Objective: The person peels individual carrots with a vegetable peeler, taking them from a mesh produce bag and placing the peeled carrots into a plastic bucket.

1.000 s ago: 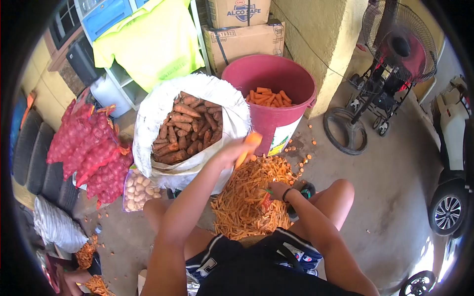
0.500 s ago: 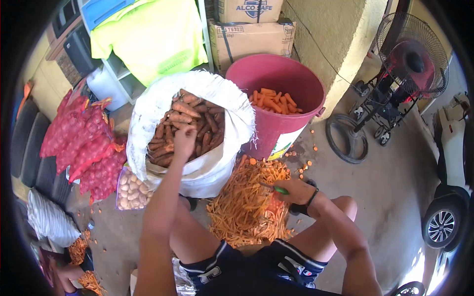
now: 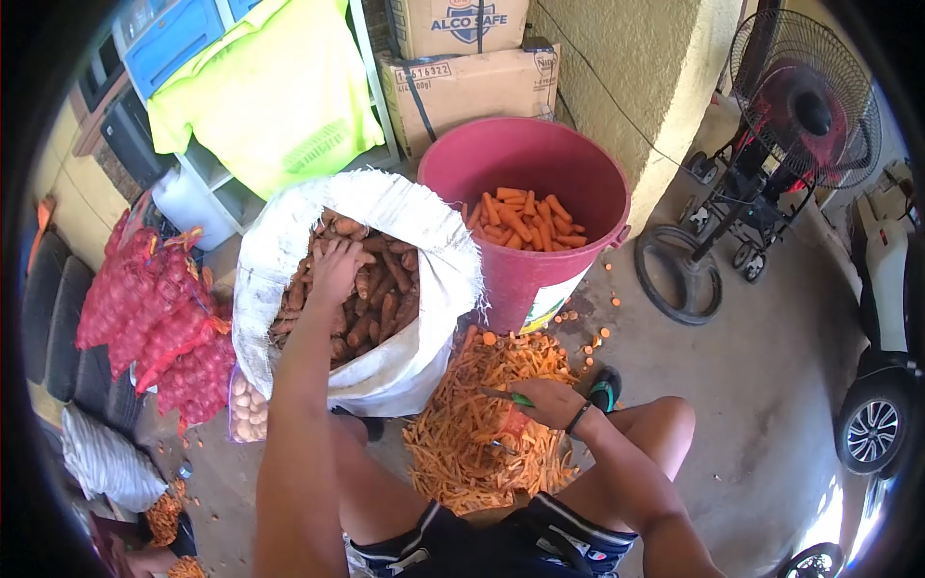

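My left hand [image 3: 337, 268] reaches into a white woven sack [image 3: 258, 313], its fingers spread over unpeeled, earthy carrots [image 3: 371, 313]. No carrot shows lifted in it. My right hand [image 3: 551, 403] is closed around the green handle of a knife [image 3: 501, 394], whose narrow blade points left. Below the blade lies a heap of orange carrot peelings [image 3: 462, 438], between my legs. Behind the heap stands a dark red bin [image 3: 568, 268] with peeled carrots [image 3: 525, 220] inside.
Red net bags of onions [image 3: 159, 299] and a bag of potatoes [image 3: 248, 405] sit left of the sack. Cardboard boxes [image 3: 472, 91] stand behind the bin. At right are a stand fan [image 3: 805, 111] and a vehicle wheel [image 3: 867, 433]. Cut carrot ends [image 3: 605, 332] dot the floor.
My left hand has gone from fingertips gathered on the carrots to fingers spread, farther back in the sack. My right hand, still holding the knife, has shifted slightly left. The camera view has tilted.
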A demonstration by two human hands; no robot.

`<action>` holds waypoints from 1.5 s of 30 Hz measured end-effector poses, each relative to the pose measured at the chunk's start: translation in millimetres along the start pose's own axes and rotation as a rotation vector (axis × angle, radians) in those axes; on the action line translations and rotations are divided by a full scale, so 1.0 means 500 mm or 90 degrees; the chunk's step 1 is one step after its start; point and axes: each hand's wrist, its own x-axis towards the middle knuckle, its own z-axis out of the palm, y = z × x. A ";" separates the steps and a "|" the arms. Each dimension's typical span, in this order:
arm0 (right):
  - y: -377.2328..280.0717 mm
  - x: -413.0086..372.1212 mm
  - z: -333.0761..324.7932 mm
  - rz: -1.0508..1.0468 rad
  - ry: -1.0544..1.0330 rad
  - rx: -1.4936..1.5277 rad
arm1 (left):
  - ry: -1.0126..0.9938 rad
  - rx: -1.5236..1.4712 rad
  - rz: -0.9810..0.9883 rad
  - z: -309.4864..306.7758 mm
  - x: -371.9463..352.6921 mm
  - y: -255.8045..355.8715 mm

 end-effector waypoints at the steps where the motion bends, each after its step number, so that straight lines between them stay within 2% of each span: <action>1: 0.005 -0.003 -0.001 -0.002 -0.004 -0.001 | 0.055 -0.068 0.016 -0.011 -0.001 0.004; 2: 0.010 -0.007 -0.001 0.020 0.007 -0.022 | 0.112 -0.134 0.034 -0.025 -0.002 0.006; 5: 0.004 -0.011 0.010 0.061 0.057 -0.061 | 0.109 -0.435 -0.109 -0.093 -0.013 0.040; 6: -0.002 -0.009 0.003 0.060 0.077 -0.070 | 0.133 -0.501 -0.102 -0.134 -0.020 0.060; 9: -0.002 -0.004 0.003 0.038 0.189 -0.057 | -0.051 -0.920 -0.260 -0.226 -0.065 0.125; 10: -0.011 0.003 -0.004 0.055 0.207 -0.052 | 0.010 -0.921 -0.248 -0.227 -0.099 0.161; 11: -0.019 0.005 -0.008 0.074 0.223 -0.046 | -0.084 -1.000 -0.235 -0.192 -0.138 0.173; 12: -0.014 0.009 0.002 0.043 0.294 -0.008 | -0.125 -1.010 -0.327 -0.185 -0.184 0.221; 13: -0.024 0.012 0.000 0.045 0.288 0.007 | -0.154 -1.020 -0.297 -0.244 -0.224 0.287; 14: -0.037 0.017 -0.005 0.051 0.283 0.021 | -0.172 -1.034 -0.227 -0.202 -0.260 0.316; 15: -0.046 0.020 -0.006 0.057 0.278 0.034 | -0.154 -1.039 -0.246 -0.143 -0.295 0.348; 19: -0.072 0.025 0.020 0.019 0.281 0.027 | -0.169 -0.948 -0.222 -0.178 -0.342 0.441; 24: -0.092 0.049 0.040 -0.047 0.288 0.006 | -0.154 -0.815 -0.187 -0.184 -0.359 0.448; 29: -0.095 0.055 0.050 0.062 0.222 -0.024 | -0.133 -0.783 -0.122 -0.194 -0.369 0.445; 30: -0.093 0.058 0.056 0.075 0.204 -0.037 | -0.093 -0.810 -0.116 -0.186 -0.372 0.449; 32: -0.078 0.063 0.056 0.105 0.149 -0.046 | -0.086 -0.815 -0.123 -0.168 -0.373 0.453; 39: -0.044 0.067 0.050 0.153 0.106 -0.060 | -0.057 -0.859 -0.139 -0.160 -0.374 0.480; 41: -0.046 0.060 0.043 0.203 0.086 -0.068 | -0.096 -0.856 -0.122 -0.166 -0.375 0.478; 42: -0.022 0.055 0.039 0.227 0.028 -0.105 | -0.111 -0.856 -0.113 -0.168 -0.370 0.480; 44: 0.038 0.053 0.052 0.276 -0.084 -0.164 | -0.216 -0.996 -0.236 -0.163 -0.356 0.471; 45: 0.032 0.049 0.042 0.242 -0.048 -0.111 | -0.210 -1.032 -0.280 -0.129 -0.359 0.461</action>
